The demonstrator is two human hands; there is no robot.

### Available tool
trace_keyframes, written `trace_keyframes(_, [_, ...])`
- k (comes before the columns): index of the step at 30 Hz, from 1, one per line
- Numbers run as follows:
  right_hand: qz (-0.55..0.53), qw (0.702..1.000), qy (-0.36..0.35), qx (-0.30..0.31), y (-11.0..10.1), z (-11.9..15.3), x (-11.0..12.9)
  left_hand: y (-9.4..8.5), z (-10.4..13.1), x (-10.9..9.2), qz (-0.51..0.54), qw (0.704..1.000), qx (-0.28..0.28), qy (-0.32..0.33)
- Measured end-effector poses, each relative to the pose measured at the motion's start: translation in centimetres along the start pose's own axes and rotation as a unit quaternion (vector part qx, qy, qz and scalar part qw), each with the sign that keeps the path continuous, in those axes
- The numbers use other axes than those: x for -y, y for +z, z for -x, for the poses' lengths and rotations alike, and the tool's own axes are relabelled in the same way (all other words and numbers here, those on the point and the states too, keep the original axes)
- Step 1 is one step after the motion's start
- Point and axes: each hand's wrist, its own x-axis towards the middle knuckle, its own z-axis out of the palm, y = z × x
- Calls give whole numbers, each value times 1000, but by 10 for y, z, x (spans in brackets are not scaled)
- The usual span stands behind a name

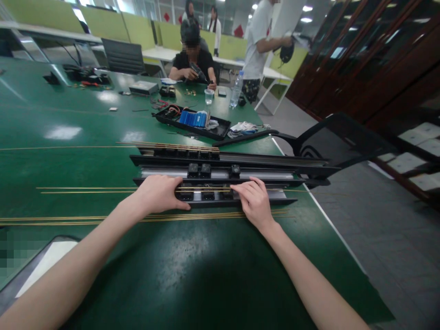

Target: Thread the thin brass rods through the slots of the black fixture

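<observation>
My right hand has its fingertips drawn together in a pinch on a thin, straight brass-coloured rod, smooth and shiny; 2 such rods run left from it, side by side, past my other wrist. My left hand is half curled around the nearest black rail, thumb against its near wall, fingers over the top; whether the fingers also press the rods, I cannot tell. The rail is a long, slim trough with a pale floor and squarish black blocks set in it, and the rods lie over these blocks. Both my forearms are bare and reach forward and inward, the right wrist bent so the fingers point left.

Just in front of the rail, more brass-coloured rods lie on the glossy green tabletop, scuffed in a cloudy patch nearer me. Just beyond it sits a middle rail holding 3 blocks. Farther out are a shallow black tray, a clear plastic bottle and a seated co-worker holding a drill.
</observation>
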Motion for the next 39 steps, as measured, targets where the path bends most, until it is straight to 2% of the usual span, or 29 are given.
trace_keyframes(15, [12,1000,-27,3,5,0,-4,3,0,0,-8,1000,-2,3])
trace_keyframes(20, [18,999,-35,20,3,-2,-5,3,1,0,-18,1000,-2,4])
trace_keyframes(33, [48,991,-112,53,-5,-12,-14,2,3,0,-2,1000,1,-9])
trace_keyframes(39, [35,992,-105,57,-4,-13,-15,2,6,1,13,1000,-10,1])
